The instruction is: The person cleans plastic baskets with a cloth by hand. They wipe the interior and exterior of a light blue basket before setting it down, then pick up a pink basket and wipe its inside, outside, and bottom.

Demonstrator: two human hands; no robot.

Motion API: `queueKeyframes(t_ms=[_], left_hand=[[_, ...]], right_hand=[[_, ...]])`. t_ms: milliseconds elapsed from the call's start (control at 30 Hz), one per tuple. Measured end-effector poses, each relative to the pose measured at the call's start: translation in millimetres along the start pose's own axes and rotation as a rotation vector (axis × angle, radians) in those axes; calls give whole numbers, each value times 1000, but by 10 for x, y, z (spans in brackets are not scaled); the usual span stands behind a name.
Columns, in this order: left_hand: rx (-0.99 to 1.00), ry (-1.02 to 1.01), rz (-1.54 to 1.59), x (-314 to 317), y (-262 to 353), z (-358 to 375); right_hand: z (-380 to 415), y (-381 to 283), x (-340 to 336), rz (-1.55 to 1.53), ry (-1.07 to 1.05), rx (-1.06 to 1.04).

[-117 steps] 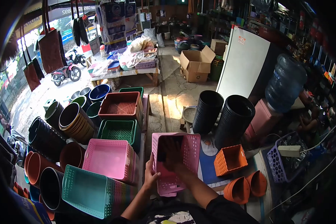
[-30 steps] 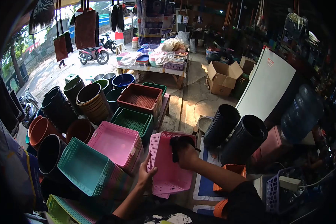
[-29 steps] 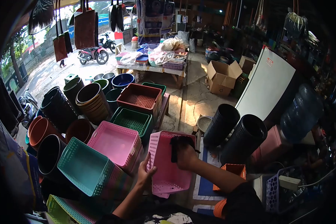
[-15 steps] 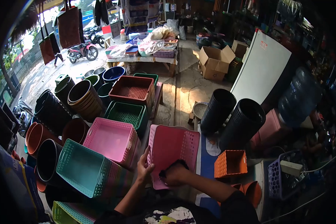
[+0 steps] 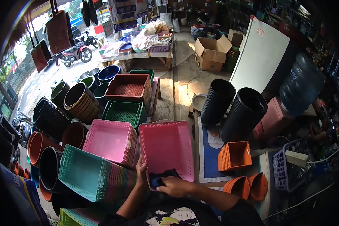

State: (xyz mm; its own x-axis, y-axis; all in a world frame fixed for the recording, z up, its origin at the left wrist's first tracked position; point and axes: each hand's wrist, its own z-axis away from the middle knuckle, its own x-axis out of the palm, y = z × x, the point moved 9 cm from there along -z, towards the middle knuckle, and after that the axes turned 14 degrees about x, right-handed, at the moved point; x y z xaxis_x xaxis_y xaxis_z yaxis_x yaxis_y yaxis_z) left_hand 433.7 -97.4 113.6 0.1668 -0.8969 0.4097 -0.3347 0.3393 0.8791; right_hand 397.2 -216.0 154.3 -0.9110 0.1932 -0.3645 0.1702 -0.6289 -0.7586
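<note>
A pink plastic basket (image 5: 166, 147) with perforated sides tilts up in front of my body, its inside facing me. My left hand (image 5: 141, 174) grips its lower left edge, fingers partly hidden behind the wall. In my right hand (image 5: 176, 187) is a bunched dark cloth (image 5: 162, 180), pressed inside the basket near its lower edge. Left of it lie a stack of lighter pink baskets (image 5: 110, 141) and a stack of teal baskets (image 5: 81, 171).
Green baskets (image 5: 125, 112) and a reddish-brown basket (image 5: 129, 89) stand farther ahead. Nested black buckets (image 5: 248, 109), orange pots (image 5: 235, 156) and a purple basket (image 5: 280, 171) are on the right. A cardboard box (image 5: 211, 56) sits on the floor near a white refrigerator (image 5: 260, 52).
The held basket has shifted left and tilted differently, showing more of its inside. My right hand and the cloth have moved slightly down along it. My left hand has slid lower on the edge.
</note>
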Motion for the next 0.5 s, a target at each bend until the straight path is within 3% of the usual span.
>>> queueKeyframes(t_ms=[33,100,167,233,300,333,367,433,467,500], left_hand=[[9,35,14,-5,21,-1],[31,72,33,-19,41,-38],[15,114,57,-90,11,-51],[-55,123,128,-184,-91,-27],[-130,123,202,-158,-132,-14],[-141,129,215,-90,-70,-12],[-155,134,227,-38,-49,-11],[-175,106,301,17,-169,-12],[-195,82,373,64,-246,-2],[-200,75,373,79,-309,26]], right_hand=[[74,69,-21,5,5,-3],[262,416,-167,-499,-33,194],[807,219,-661,-686,121,82],[983,325,-889,-1205,214,-34],[1308,201,-1192,-1258,490,-278],[1340,411,-1260,-1158,686,-290],[1199,607,-1189,-1157,689,-292],[1164,553,-1196,-211,1087,62],[1212,332,-1239,-495,1153,-154],[1105,418,-1185,-499,1159,-150]])
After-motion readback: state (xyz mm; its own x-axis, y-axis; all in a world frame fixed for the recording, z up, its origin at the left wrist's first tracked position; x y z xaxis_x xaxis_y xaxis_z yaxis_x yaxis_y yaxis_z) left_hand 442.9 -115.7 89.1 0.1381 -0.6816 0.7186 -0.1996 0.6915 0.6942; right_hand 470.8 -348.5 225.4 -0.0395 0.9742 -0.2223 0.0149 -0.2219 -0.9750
